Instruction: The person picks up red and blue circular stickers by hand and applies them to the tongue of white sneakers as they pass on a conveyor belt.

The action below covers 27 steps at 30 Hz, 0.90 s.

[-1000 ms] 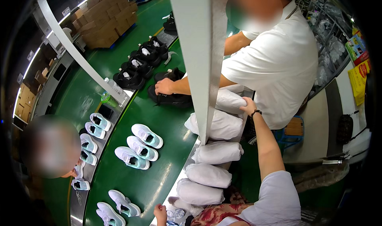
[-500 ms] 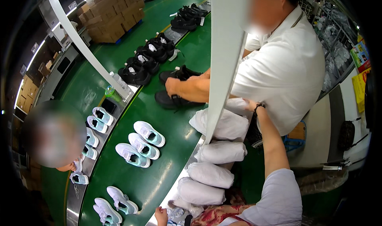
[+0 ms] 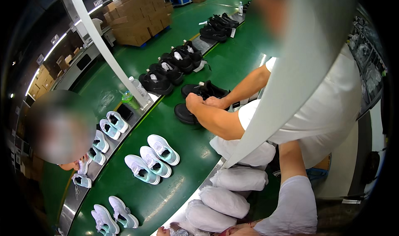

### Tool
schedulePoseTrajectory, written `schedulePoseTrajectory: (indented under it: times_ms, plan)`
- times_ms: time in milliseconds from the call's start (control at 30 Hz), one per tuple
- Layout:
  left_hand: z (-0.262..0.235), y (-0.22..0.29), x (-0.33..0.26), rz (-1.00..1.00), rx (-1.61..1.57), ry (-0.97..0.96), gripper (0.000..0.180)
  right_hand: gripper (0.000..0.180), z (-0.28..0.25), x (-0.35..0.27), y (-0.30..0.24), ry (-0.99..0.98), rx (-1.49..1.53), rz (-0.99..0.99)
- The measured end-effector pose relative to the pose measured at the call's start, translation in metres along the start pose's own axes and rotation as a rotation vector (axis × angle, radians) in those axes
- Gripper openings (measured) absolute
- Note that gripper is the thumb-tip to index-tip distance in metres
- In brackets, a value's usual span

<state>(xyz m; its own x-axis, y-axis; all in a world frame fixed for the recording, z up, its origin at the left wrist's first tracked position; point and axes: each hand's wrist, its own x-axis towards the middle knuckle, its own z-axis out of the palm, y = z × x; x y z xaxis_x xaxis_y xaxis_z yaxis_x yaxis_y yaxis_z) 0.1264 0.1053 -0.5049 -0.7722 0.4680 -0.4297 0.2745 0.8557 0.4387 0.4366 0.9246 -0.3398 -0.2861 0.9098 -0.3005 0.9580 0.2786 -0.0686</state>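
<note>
My right forearm (image 3: 292, 161) reaches forward on the right, beyond the white wrapped bundles. That hand is hidden behind the grey post and a co-worker's white shirt, so its fingers and anything in them cannot be seen. Only a small part of my left hand (image 3: 163, 232) shows at the bottom edge, next to crumpled pale wrapping; its grip is unclear. Several white wrapped bundles (image 3: 224, 201) lie in a row along the near ledge between my arms. On the green surface in front stand white-and-mint sneakers (image 3: 156, 161), three grouped mid-surface and others (image 3: 106, 219) nearer.
A slanting grey post (image 3: 286, 90) stands close on the right. Beyond it, a co-worker's hands (image 3: 201, 102) work at black shoes (image 3: 187, 113). More black shoes (image 3: 168, 71) and a bottle (image 3: 135, 84) line the far ledge. Another person sits at left beside mint sneakers (image 3: 99, 141).
The view has shifted. My right hand, seen before at a white bundle beside the co-worker, is now hidden. The co-worker has leaned in, with both hands now visible at the black shoes.
</note>
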Motion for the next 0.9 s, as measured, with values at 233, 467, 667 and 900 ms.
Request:
schedulePoseTrajectory:
  times_ms: [233, 467, 667, 900]
  plan:
    - [-0.019, 0.024, -0.013, 0.038, -0.218, 0.07, 0.038, 0.051, -0.003, -0.015, -0.003, 0.052, 0.026, 0.041]
    - [-0.059, 0.075, -0.026, 0.057, -0.346, 0.113, 0.034, 0.048, -0.016, -0.056, -0.026, 0.17, 0.113, 0.035]
    - [-0.076, 0.076, -0.04, 0.016, -0.388, 0.08, 0.036, 0.045, -0.023, -0.091, -0.027, 0.303, 0.196, 0.036]
    - [-0.082, 0.025, -0.05, -0.004, -0.403, 0.083, 0.036, 0.034, -0.024, -0.186, -0.038, 0.642, 0.277, -0.219]
